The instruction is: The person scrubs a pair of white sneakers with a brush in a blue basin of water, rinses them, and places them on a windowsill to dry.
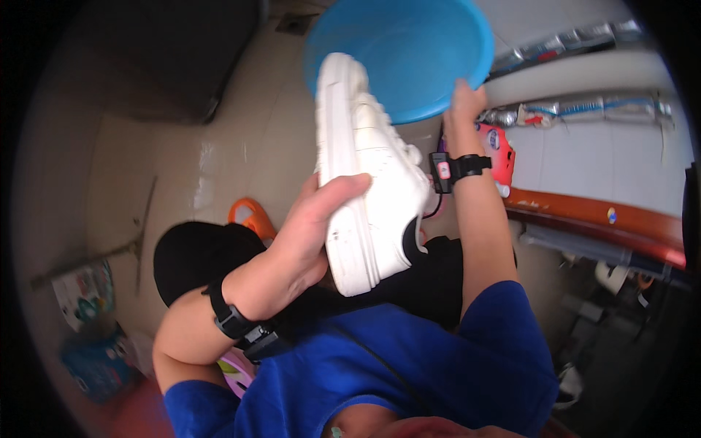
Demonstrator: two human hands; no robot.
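Observation:
A white lace-up sneaker [378, 180] is gripped around its sole by my left hand [312, 219], thumb across the side. Its toe points up the picture and its dark-lined collar faces my right side. Small dark marks show on the sole's edge near the heel. At the lower right rim of a light-blue plastic basin [416, 60], my right hand [464, 104] has hold of the edge; the blurred fingers are partly hidden. No contents can be made out in the basin. The sneaker's toe overlaps the basin's left side in view.
An orange slipper [254, 219] lies on the tiled floor [219, 159] beside my knee. A red package [495, 150] stands by my right wrist. To the right runs a red-brown wooden edge [591, 219]. A large black object [170, 55] fills the upper left.

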